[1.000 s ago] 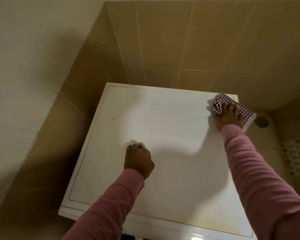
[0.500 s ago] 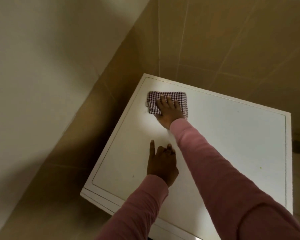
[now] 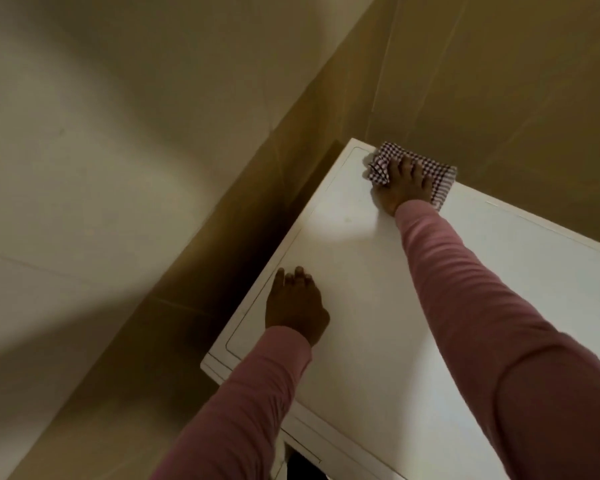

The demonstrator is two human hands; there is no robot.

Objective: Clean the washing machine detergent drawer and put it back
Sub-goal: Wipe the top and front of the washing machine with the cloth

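Right hand (image 3: 400, 188), fingers flat, presses a checked cloth (image 3: 442, 183) on the far left corner of the washing machine top (image 3: 368, 271); left hand (image 3: 295, 306) rests empty, loosely curled, nearer the front. The detergent drawer is unseen, probably below that front edge.

White washer top (image 3: 378, 289); checked cloth (image 3: 383, 164) on far-left corner.

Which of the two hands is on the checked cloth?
The right hand, pressing the checked cloth at the far corner of the washer top; the left hand rests bare, nearer.
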